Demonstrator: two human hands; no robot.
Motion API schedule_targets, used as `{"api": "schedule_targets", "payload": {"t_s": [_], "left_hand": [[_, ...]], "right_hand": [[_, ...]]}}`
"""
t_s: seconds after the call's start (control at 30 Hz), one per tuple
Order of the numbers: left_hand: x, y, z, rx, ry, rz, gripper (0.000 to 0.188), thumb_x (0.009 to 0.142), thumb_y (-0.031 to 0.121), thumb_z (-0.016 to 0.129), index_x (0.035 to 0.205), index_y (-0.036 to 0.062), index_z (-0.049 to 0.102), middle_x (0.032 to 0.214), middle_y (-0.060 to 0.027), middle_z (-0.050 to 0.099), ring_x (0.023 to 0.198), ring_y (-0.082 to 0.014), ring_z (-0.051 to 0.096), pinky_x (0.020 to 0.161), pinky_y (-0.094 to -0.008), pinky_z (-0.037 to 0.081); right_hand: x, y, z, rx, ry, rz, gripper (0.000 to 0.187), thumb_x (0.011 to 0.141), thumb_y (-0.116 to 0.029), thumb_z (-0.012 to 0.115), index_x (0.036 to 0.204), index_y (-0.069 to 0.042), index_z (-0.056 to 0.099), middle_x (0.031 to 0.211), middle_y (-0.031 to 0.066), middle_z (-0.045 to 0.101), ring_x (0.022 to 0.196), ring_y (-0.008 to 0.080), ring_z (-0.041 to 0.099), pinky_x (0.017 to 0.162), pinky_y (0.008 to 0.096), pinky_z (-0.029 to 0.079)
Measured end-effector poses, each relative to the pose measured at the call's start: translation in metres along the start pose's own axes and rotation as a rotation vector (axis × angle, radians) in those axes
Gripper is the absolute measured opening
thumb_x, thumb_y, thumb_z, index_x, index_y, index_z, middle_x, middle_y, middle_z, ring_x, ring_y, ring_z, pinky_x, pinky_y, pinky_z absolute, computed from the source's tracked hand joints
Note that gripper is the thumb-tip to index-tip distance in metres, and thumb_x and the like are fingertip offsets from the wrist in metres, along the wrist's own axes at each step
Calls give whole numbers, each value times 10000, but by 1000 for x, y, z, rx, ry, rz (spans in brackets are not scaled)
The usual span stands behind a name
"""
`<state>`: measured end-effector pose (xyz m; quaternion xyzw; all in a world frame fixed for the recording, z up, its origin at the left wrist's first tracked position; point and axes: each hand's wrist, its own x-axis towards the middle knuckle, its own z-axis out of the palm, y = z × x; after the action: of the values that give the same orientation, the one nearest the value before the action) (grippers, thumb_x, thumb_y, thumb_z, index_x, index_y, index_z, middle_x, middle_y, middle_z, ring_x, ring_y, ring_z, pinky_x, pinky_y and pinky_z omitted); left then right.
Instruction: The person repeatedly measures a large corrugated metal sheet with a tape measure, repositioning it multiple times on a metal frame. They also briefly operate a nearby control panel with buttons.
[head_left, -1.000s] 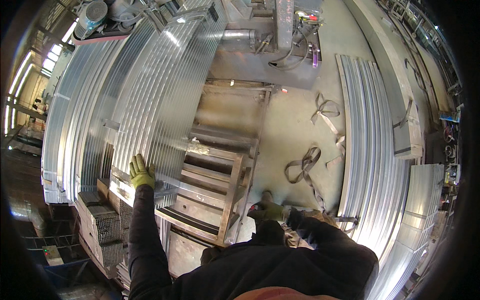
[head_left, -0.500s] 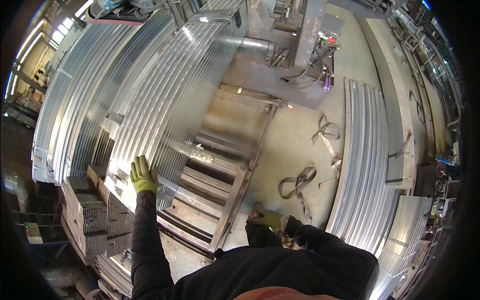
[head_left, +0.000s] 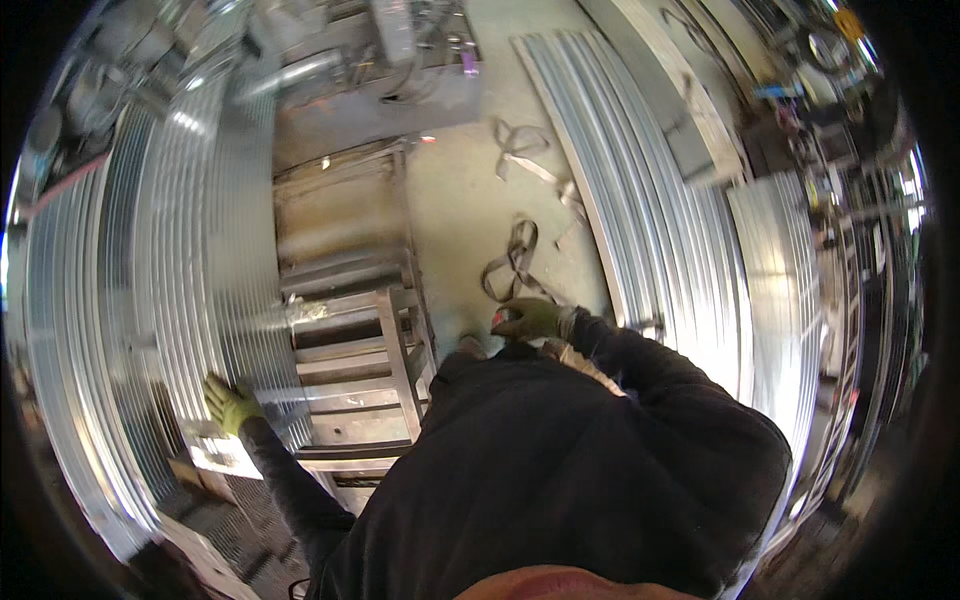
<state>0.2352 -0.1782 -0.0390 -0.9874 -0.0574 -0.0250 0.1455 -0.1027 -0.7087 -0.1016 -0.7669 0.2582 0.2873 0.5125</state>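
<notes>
My left hand (head_left: 231, 402), in a yellow-green glove, lies with its fingers stretched out on top of a stack of long silvery metal profiles (head_left: 185, 300), near the stack's close end. In front of my body my right hand (head_left: 535, 318), gloved in the same colour, is closed round a small dark object with a red part (head_left: 503, 318). Most of that object is hidden by the fingers, and its kind does not show. The picture is somewhat blurred by motion.
Right of the stack is a steel frame with crossbars (head_left: 395, 360). Looped grey straps (head_left: 513, 268) lie on the floor. More long metal profiles (head_left: 640, 210) lie to the right, beside a bundle of wider ones (head_left: 780, 260). Machinery (head_left: 400, 50) stands at the far side.
My view has swung to the right, so the stacks appear further left. My left hand still rests on the profiles. My right hand still grips the small dark object, now turned with its red part showing.
</notes>
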Motion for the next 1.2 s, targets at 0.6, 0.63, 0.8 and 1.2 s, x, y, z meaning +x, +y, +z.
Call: {"api": "schedule_targets", "payload": {"t_s": [0.6,0.63,0.8,1.2], "left_hand": [[84,492,-109,-979,190,837,417,958,269,670,1291,20,634,1287,-189,658,1230,-367,602,1056,-476,462],[88,523,-115,-1013,135,907,395,956,266,668,1276,36,648,1242,-161,683,1176,-357,632,1028,-449,488],[66,686,-152,-935,-270,1292,396,958,292,676,1291,78,658,1314,-156,661,1208,-330,624,1044,-402,489],[-55,1044,-286,-678,-1387,1688,620,963,450,675,1408,51,510,1279,-190,631,1159,-319,629,958,-402,506]], "right_hand": [[58,14,-221,1120,210,-219,460,974,-211,706,1360,-17,548,1223,97,663,1101,172,631,976,311,506],[61,13,-240,972,293,-188,459,973,-219,709,1352,-8,560,1237,107,658,1119,186,632,992,316,503],[70,21,-305,1353,463,-228,371,1041,-197,600,1360,-11,568,1269,108,649,1146,206,626,1014,332,501],[186,86,-569,685,811,-197,558,838,-316,745,1288,-41,565,1211,233,638,1164,408,607,969,462,499]]}}
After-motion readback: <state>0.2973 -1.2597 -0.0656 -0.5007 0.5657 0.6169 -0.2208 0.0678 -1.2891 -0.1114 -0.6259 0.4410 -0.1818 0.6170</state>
